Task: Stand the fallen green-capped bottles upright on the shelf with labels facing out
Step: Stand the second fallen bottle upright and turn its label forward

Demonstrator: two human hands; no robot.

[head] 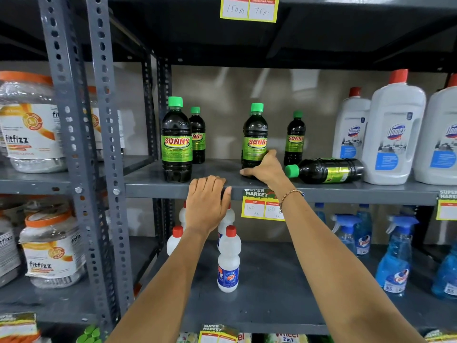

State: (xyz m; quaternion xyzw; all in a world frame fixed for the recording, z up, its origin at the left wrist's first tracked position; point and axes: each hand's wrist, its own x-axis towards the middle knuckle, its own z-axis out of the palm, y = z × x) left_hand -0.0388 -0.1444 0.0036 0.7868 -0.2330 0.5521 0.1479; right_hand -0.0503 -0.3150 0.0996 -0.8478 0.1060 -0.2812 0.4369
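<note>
Several dark green-capped bottles with green SUNNY labels are on the grey shelf (321,191). Upright ones stand at the front left (176,142), behind it (197,137), in the middle (254,134) and at the back right (295,139). One bottle (326,170) lies on its side, cap pointing left, label partly turned down. My right hand (265,167) wraps the base of the middle upright bottle. My left hand (207,204) rests on the shelf's front edge, fingers curled over it.
White Domex bottles (393,134) with red caps stand right of the fallen bottle. A price tag (262,206) hangs on the shelf edge. Below are white red-capped bottles (228,261) and blue spray bottles (395,256). Grey rack posts (103,144) and jars (29,125) are left.
</note>
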